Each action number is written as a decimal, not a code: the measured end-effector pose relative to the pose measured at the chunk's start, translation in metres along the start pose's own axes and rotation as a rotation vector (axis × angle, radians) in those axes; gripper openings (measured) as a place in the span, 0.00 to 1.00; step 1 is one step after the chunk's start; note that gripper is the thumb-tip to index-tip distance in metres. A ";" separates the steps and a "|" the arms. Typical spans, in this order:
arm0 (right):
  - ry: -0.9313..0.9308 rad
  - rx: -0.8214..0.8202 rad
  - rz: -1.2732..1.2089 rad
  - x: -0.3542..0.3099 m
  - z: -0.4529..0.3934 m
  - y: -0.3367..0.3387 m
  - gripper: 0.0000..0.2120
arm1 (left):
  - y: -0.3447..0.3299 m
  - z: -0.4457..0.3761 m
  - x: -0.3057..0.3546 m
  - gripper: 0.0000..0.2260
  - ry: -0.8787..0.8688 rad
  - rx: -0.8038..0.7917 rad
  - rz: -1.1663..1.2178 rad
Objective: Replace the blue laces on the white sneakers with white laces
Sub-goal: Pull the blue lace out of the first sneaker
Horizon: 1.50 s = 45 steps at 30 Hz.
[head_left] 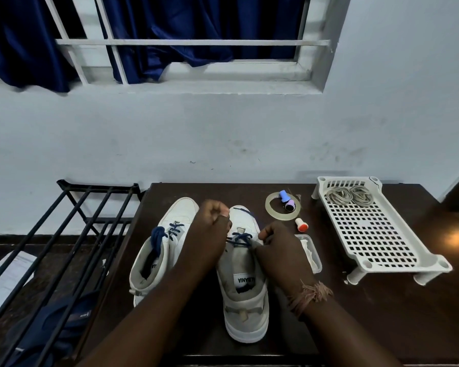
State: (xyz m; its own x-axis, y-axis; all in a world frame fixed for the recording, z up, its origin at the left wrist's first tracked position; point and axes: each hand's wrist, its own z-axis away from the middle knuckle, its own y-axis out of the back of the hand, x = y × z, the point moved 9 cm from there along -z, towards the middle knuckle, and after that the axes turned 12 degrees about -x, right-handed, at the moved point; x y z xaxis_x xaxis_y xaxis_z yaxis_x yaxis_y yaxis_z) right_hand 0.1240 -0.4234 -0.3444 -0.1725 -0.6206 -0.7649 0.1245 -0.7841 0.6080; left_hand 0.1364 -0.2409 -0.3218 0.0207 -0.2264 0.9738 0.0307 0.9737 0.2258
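While both forearms reach over the dark wooden table (pixel 382 313), the left hand (pixel 212 229) pinches a strand of the blue lace (pixel 239 238) with curled fingers, above the toe of the right-hand white sneaker (pixel 245 295). Just right of it, the right hand (pixel 278 250) grips the same lace at the eyelets. Left of the left hand stands the other white sneaker (pixel 157 250), laced blue. Far right of the right hand, coiled white laces (pixel 350 196) lie on a perforated white plastic rack (pixel 368 234).
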 end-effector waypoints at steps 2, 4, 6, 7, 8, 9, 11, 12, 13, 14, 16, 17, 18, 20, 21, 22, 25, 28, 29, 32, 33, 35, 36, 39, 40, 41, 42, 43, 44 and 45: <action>0.007 0.004 -0.003 0.000 0.000 0.000 0.08 | -0.007 0.002 0.007 0.03 -0.059 -0.051 -0.382; 0.008 0.004 -0.005 0.001 0.000 -0.001 0.08 | -0.017 0.006 0.011 0.05 -0.089 -0.098 -0.815; 0.014 0.004 -0.004 0.001 -0.001 -0.002 0.08 | -0.021 0.007 0.009 0.08 -0.044 -0.125 -1.084; 0.016 0.005 -0.007 0.001 -0.001 -0.002 0.09 | -0.020 0.006 0.007 0.08 -0.025 -0.118 -1.158; 0.015 0.007 -0.011 0.001 -0.001 -0.002 0.09 | -0.019 0.006 0.007 0.08 -0.024 -0.102 -1.175; 0.014 0.009 -0.014 0.001 -0.001 -0.002 0.09 | -0.018 0.005 0.009 0.07 -0.044 -0.085 -1.129; 0.008 0.010 -0.015 0.001 -0.001 -0.002 0.08 | -0.010 0.001 0.011 0.04 -0.075 -0.076 -0.776; 0.003 0.007 -0.016 0.001 -0.001 -0.003 0.08 | -0.007 -0.001 0.009 0.04 -0.065 -0.106 -0.529; 0.001 0.005 -0.017 0.001 -0.001 -0.003 0.07 | -0.006 -0.001 0.011 0.03 -0.059 -0.139 -0.301; 0.001 0.005 -0.016 0.001 -0.001 -0.002 0.07 | -0.007 0.000 0.014 0.05 -0.059 -0.158 -0.103; 0.002 0.013 -0.013 0.000 -0.001 -0.002 0.07 | -0.005 0.002 0.020 0.07 -0.055 -0.147 0.241; 0.001 0.016 -0.013 0.000 -0.001 -0.002 0.07 | -0.003 0.003 0.023 0.08 -0.070 -0.130 0.383; 0.000 0.017 -0.016 0.000 -0.001 -0.002 0.07 | 0.000 0.004 0.029 0.08 -0.103 -0.109 0.494; -0.002 0.011 -0.025 0.001 -0.002 -0.003 0.08 | 0.011 0.006 0.040 0.09 -0.192 -0.052 0.631; -0.003 0.006 -0.029 0.001 -0.002 -0.004 0.08 | 0.018 0.007 0.046 0.09 -0.230 -0.027 0.652; -0.003 0.004 -0.031 0.001 -0.002 -0.004 0.08 | 0.024 0.008 0.053 0.08 -0.258 -0.012 0.651; 0.000 0.002 -0.023 0.000 -0.002 -0.004 0.08 | 0.031 0.013 0.060 0.04 -0.281 0.023 0.527; 0.004 -0.001 -0.018 -0.001 -0.001 -0.005 0.09 | 0.037 0.016 0.058 0.03 -0.276 0.104 0.385; 0.004 -0.002 -0.019 -0.001 -0.001 -0.006 0.09 | 0.040 0.017 0.060 0.03 -0.287 0.133 0.306; 0.009 0.002 -0.019 -0.001 -0.001 -0.007 0.08 | 0.029 0.012 0.058 0.03 -0.253 0.085 -0.153; 0.014 0.007 -0.014 -0.001 -0.001 -0.008 0.08 | 0.020 0.010 0.050 0.02 -0.204 0.016 -0.362; 0.028 0.013 -0.002 -0.002 -0.001 -0.009 0.07 | 0.002 0.008 0.028 0.07 -0.129 -0.114 -0.745; 0.033 0.013 0.000 -0.003 -0.001 -0.009 0.07 | -0.003 0.008 0.016 0.09 -0.087 -0.156 -0.849; 0.028 0.009 -0.006 -0.004 -0.001 -0.010 0.07 | -0.002 0.010 0.015 0.07 -0.077 -0.087 -0.983; 0.026 0.006 -0.008 -0.004 -0.001 -0.010 0.07 | -0.001 0.011 0.023 0.06 -0.107 -0.035 -1.019; 0.027 0.004 -0.007 -0.003 -0.001 -0.009 0.07 | 0.000 0.013 0.029 0.05 -0.134 0.005 -1.038; 0.029 0.002 -0.005 -0.004 -0.001 -0.009 0.07 | 0.002 0.014 0.035 0.05 -0.160 0.040 -1.027; 0.032 -0.001 -0.002 -0.004 -0.001 -0.009 0.07 | 0.004 0.015 0.037 0.05 -0.172 0.060 -0.987; 0.036 -0.004 0.002 -0.004 -0.001 -0.009 0.07 | 0.007 0.017 0.037 0.06 -0.168 0.071 -0.906; 0.037 -0.007 0.005 -0.005 -0.001 -0.009 0.08 | 0.010 0.018 0.037 0.07 -0.151 0.087 -0.812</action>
State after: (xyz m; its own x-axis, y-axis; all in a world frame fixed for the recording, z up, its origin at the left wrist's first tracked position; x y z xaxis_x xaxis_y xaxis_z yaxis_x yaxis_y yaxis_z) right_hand 0.1248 -0.4134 -0.3463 -0.1354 -0.6247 -0.7691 0.1320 -0.7807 0.6109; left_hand 0.1197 -0.2388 -0.2832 -0.1094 -0.8596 0.4991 -0.0989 0.5090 0.8551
